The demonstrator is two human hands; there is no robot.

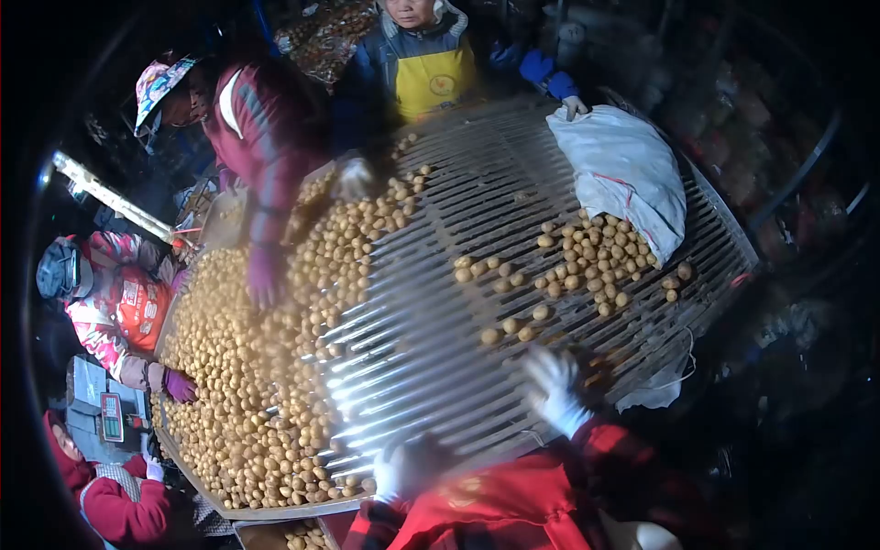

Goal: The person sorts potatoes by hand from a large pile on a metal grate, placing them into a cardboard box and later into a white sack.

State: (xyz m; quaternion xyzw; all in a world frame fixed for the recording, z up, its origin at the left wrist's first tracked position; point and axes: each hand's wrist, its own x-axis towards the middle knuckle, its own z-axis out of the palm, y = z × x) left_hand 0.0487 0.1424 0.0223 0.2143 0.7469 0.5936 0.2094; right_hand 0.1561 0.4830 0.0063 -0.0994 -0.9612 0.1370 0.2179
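My right hand, in a white glove, reaches over the slatted rack with its fingers apart. It holds nothing that I can see and is nearest to a few loose, round, tan potato-like pieces. My left hand, also white-gloved, is at the near edge of the rack beside my red apron. Motion blur hides its fingers. To its left spreads a large heap of the same pieces. Farther right, a white sack lies with more pieces at its mouth.
A person in a yellow apron has a hand on the sack. Another person's purple-gloved hand is over the heap; a third person's purple glove touches its left edge. A scale display and another person are at lower left.
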